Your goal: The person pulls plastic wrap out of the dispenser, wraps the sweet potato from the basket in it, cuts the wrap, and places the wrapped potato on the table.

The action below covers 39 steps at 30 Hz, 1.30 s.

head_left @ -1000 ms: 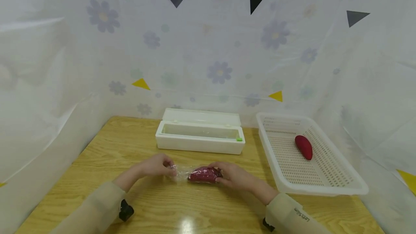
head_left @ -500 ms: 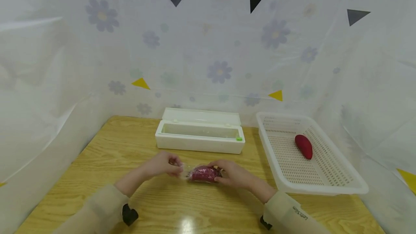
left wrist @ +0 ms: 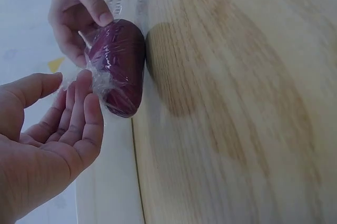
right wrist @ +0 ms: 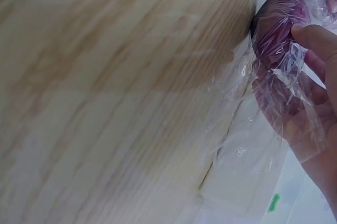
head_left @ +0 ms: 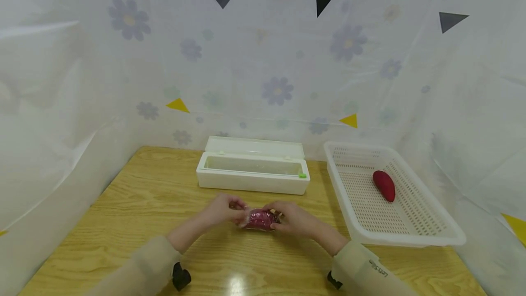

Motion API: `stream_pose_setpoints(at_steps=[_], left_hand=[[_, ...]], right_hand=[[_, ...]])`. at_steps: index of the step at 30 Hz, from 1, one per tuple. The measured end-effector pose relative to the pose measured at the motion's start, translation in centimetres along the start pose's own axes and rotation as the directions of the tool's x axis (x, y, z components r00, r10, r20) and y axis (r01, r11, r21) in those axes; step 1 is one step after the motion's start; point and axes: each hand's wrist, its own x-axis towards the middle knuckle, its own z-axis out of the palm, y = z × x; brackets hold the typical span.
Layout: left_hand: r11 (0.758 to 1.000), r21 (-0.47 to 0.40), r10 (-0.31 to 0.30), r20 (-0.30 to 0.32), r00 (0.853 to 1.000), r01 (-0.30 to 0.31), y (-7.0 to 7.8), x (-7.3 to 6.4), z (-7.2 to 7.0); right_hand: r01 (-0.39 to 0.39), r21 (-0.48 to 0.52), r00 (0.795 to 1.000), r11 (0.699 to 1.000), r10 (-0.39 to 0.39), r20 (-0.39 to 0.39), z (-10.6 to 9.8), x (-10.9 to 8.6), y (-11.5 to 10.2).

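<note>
A purple-red sweet potato (head_left: 260,219), wrapped in clear cling film (right wrist: 284,84), is at the front middle of the table. My right hand (head_left: 296,219) holds its right end, with the thumb (right wrist: 313,37) pressing on the wrapped skin. From that end a loose tail of film hangs over the fingers in the right wrist view. At the other end, my left hand (left wrist: 58,134) pinches the gathered film between thumb and fingers, close against the sweet potato. A second, redder sweet potato (head_left: 384,186) lies unwrapped in the white basket (head_left: 349,214).
Behind the hands, a long white cling film dispenser (head_left: 252,184) stands with its lid (head_left: 255,146) raised and a green slider (head_left: 302,175) at its right end. The basket fills the table's right side. A flowered plastic sheet (head_left: 246,58) hangs around the back and sides.
My left hand has moved right, bringing the film's left end from a stretched-out position in against the sweet potato. The right hand has stayed almost still, keeping its hold.
</note>
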Motion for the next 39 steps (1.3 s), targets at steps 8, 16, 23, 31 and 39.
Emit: stream_pose_setpoints(at_steps=[8,16,23,31,39], left_hand=[[0.996,-0.006,0.086,0.081,0.993,-0.086,-0.6,0.0,0.4],[0.94,0.263,0.198,0.095,0.976,-0.216,-1.2,-0.1,0.8],[0.882,0.373,0.275,0.089,0.957,-0.288,-1.6,0.3,1.5],[0.932,0.272,0.247,0.007,0.969,-0.24,-2.4,1.1,0.9],[0.901,0.374,0.238,-0.001,0.971,-0.22,-1.9,0.9,0.3]], right_hand=[[-0.017,-0.003,1.0,1.0,0.017,0.007,-0.1,0.0,-0.2],[0.021,-0.004,1.0,1.0,-0.021,-0.005,-0.1,0.1,0.1],[0.015,-0.017,1.0,1.0,-0.015,-0.008,0.0,0.2,0.2],[-0.005,0.096,1.0,0.995,0.007,-0.026,0.2,0.0,0.5],[-0.016,0.125,1.0,0.992,0.018,-0.022,0.1,-0.1,0.5]])
